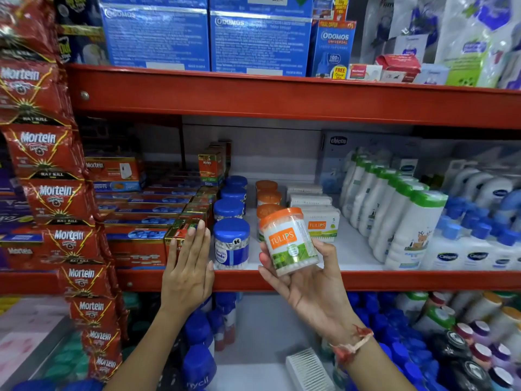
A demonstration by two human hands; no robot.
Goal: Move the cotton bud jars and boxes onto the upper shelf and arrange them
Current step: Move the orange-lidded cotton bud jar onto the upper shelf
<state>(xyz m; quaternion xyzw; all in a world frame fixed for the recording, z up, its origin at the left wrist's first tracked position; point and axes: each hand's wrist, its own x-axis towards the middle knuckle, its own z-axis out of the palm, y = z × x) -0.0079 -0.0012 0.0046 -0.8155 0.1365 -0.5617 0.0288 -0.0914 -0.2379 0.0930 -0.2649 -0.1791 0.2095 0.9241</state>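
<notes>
While the right hand (303, 277) grips a clear orange-lidded Tulips cotton bud jar (287, 241), tilted, before the red metal shelf (282, 279).
Left hand (187, 266) lies flat and spread, empty, beside the front blue-lidded clear cotton bud jar (231, 244); orange-lidded jars (267, 197) and white cotton bud boxes (320, 218) sit behind.

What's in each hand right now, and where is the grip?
Right hand grips the orange-lidded Tulips jar around its lower body. Left hand holds nothing, open.
</notes>
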